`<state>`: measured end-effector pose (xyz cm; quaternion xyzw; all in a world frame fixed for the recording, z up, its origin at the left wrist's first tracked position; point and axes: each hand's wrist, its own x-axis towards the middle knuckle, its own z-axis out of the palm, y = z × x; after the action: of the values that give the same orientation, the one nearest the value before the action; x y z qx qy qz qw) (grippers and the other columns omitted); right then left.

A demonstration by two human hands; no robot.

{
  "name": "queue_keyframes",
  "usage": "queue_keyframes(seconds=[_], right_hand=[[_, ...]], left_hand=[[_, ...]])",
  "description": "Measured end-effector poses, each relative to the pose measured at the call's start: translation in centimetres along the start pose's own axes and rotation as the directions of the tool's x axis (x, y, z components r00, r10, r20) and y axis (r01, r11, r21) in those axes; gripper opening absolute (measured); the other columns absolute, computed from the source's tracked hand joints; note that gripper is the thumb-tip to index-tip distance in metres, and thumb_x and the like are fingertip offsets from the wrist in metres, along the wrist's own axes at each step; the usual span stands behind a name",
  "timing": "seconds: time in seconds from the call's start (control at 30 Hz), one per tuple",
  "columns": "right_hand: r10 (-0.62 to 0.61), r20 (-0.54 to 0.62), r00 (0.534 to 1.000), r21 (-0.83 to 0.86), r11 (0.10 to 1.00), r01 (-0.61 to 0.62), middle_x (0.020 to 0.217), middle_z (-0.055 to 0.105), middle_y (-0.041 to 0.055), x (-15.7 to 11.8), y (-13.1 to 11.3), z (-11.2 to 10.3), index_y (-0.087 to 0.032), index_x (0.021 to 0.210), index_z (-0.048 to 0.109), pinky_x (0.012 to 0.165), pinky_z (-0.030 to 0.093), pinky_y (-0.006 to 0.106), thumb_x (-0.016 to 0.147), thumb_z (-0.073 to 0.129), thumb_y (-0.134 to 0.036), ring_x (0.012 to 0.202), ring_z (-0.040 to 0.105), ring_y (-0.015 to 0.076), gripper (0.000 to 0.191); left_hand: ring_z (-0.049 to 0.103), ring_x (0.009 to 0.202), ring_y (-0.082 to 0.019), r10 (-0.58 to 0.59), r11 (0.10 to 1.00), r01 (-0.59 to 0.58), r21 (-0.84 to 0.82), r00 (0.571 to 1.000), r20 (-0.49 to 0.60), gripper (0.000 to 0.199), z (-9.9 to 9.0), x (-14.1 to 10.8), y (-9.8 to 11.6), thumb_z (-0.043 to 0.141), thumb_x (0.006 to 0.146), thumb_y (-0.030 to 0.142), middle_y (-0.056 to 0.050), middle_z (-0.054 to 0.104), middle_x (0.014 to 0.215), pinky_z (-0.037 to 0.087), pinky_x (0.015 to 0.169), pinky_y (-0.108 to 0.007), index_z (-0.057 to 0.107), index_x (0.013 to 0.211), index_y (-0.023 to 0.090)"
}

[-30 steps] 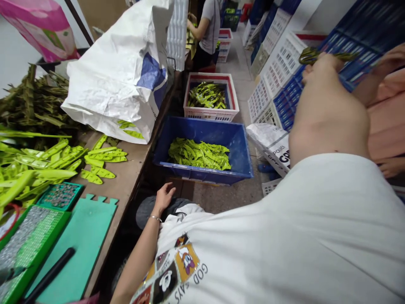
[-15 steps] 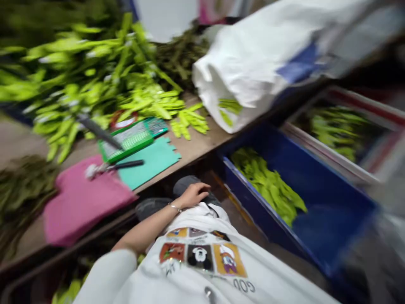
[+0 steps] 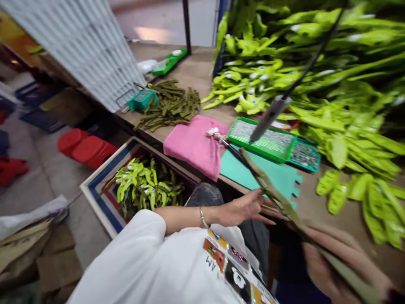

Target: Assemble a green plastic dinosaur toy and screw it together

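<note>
My left hand (image 3: 242,209), with a bracelet at the wrist, is above my lap, its fingers stretched out and apart. Its fingertips reach the edge of a long olive-green strip (image 3: 275,195), some of them behind it. At the lower right, my right hand (image 3: 338,257) is blurred, with its fingers wrapped round the strip's near part. The strip slants up over a teal mat (image 3: 284,179). Behind the mat are a green tray of small metallic pieces (image 3: 243,128) and a smaller teal tray (image 3: 305,155). A grey-handled tool (image 3: 272,117) hangs over the green tray.
Bright green pieces (image 3: 335,120) are heaped on the right of the table. A pink cloth (image 3: 193,143) and a black-handled tool (image 3: 236,153) lie left of the mat, near olive strips (image 3: 177,105). A crate (image 3: 106,211) of green pieces stands below. Red stools (image 3: 85,145) are further left.
The view has swung left. My right hand has come into view with the olive strip, and my left hand has left my lap and reached to the strip.
</note>
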<state>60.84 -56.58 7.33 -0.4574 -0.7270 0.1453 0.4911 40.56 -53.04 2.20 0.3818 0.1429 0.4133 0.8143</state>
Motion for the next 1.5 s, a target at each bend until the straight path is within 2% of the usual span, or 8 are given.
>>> queue_keyframes(seconds=[0.23,0.5,0.6,0.73,0.93,1.1,1.27,1.5], right_hand=[[-0.488,0.323,0.811,0.145,0.872,0.467,0.128,0.069,0.0129,3.0,1.3,11.0,-0.029,0.148,0.041,0.09,0.065,0.038,0.094,0.049,-0.012,0.114,0.071,0.0234,0.057],[-0.278,0.309,0.91,-0.156,0.929,0.336,0.097,0.075,0.0078,4.8,4.9,7.0,-0.022,0.121,0.06,0.075,0.063,0.033,0.095,0.047,-0.008,0.087,0.073,0.0188,0.033],[-0.127,0.273,0.954,-0.208,0.96,0.187,0.09,0.075,0.0058,3.9,6.8,4.9,-0.022,0.108,0.064,0.071,0.062,0.031,0.096,0.049,-0.013,0.08,0.073,0.0178,0.021],[0.114,0.187,0.976,-0.266,0.962,-0.062,0.089,0.077,0.0053,2.4,9.1,2.6,-0.022,0.098,0.067,0.073,0.062,0.032,0.096,0.051,-0.02,0.08,0.075,0.0185,0.016],[0.288,0.099,0.953,-0.274,0.928,-0.252,0.092,0.078,0.0054,3.1,11.6,2.6,-0.022,0.094,0.07,0.079,0.061,0.036,0.094,0.055,-0.027,0.083,0.075,0.0211,0.016],[0.211,0.162,0.964,-0.252,0.953,-0.166,0.095,0.077,0.0076,7.5,12.4,8.4,-0.023,0.096,0.072,0.082,0.059,0.04,0.096,0.051,-0.031,0.089,0.073,0.0237,0.023],[0.148,0.254,0.956,-0.374,0.926,-0.044,0.092,0.076,0.0122,10.0,12.3,14.6,-0.017,0.102,0.072,0.076,0.055,0.044,0.091,0.056,-0.035,0.084,0.069,0.0286,0.026],[0.057,0.246,0.968,-0.31,0.95,0.023,0.086,0.073,0.0081,10.3,11.8,16.1,-0.02,0.099,0.068,0.071,0.056,0.04,0.09,0.056,-0.029,0.078,0.068,0.025,0.018]], left_hand=[[0.068,0.061,-0.011,0.376,0.921,-0.344,0.182,0.669,-0.641,0.052,-3.1,-1.8,6.2,0.079,0.078,0.058,0.007,0.063,0.069,0.059,0.071,-0.024,0.06,0.113,0.025],[0.06,0.053,-0.005,0.725,0.624,-0.165,0.764,0.487,-0.487,0.043,-10.2,-1.2,17.0,0.078,0.079,0.052,0.007,0.066,0.081,0.055,0.054,-0.017,0.061,0.106,0.024],[0.071,0.081,-0.012,0.816,0.165,-0.088,0.982,0.572,-0.086,0.026,-11.1,0.0,18.2,0.076,0.085,0.039,-0.001,0.072,0.099,0.06,0.074,-0.023,0.063,0.1,0.022],[0.072,0.1,-0.019,0.395,-0.276,-0.243,0.93,0.853,0.34,0.005,-13.0,3.5,15.1,0.07,0.088,0.028,-0.006,0.075,0.112,0.059,0.083,-0.031,0.066,0.091,0.025],[0.069,0.109,-0.022,-0.022,-0.365,-0.252,0.896,0.965,0.262,0.019,-16.2,5.3,10.0,0.051,0.1,0.024,-0.009,0.074,0.121,0.055,0.092,-0.038,0.07,0.098,0.025],[0.063,0.119,-0.032,-0.081,-0.375,-0.251,0.892,0.968,0.238,0.045,-17.7,3.8,9.6,0.062,0.093,0.052,-0.02,0.068,0.127,0.052,0.099,-0.048,0.066,0.119,0.016],[0.06,0.122,-0.025,0.07,-0.312,-0.174,0.934,0.976,0.205,0.03,-17.6,4.8,10.1,0.042,0.104,0.03,-0.017,0.066,0.129,0.049,0.102,-0.044,0.067,0.116,0.016],[0.059,0.112,-0.026,-0.112,-0.497,-0.237,0.834,0.971,0.209,0.029,-17.6,9.9,12.7,0.048,0.1,0.017,-0.012,0.071,0.118,0.044,0.102,-0.043,0.064,0.124,0.017]])
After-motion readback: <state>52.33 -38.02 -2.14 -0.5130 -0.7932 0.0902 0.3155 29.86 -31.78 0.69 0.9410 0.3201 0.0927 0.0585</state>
